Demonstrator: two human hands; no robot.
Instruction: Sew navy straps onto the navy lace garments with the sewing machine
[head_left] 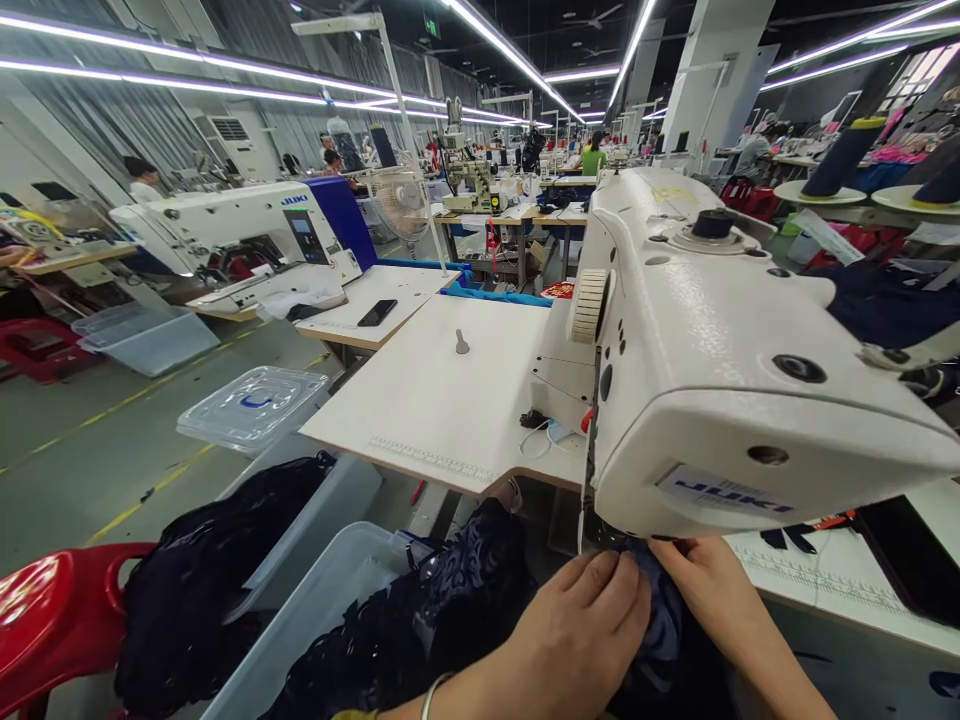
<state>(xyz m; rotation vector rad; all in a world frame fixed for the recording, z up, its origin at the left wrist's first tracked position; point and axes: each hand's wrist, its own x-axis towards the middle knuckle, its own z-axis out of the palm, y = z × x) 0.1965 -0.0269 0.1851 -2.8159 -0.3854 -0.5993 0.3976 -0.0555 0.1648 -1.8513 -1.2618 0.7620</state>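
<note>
Dark navy fabric (661, 610) hangs beneath the head of a white sewing machine (720, 330), at the lower right. My left hand (577, 625) pinches the fabric, its fingers pressed together just below the machine head. On the other side, my right hand (701, 575) is closed on the same fabric, with its fingertips partly hidden under the machine. The needle area cannot be seen behind the head. More of the patterned navy fabric (450, 590) spreads down to the left over my lap and a plastic bin.
Clear plastic bins (330, 590) with dark garments (217, 560) stand to the left, beside a red stool (60, 610). The white table (420, 380) bears a small grey metal piece (462, 343). A phone (377, 313) lies farther back, near another sewing machine (247, 235).
</note>
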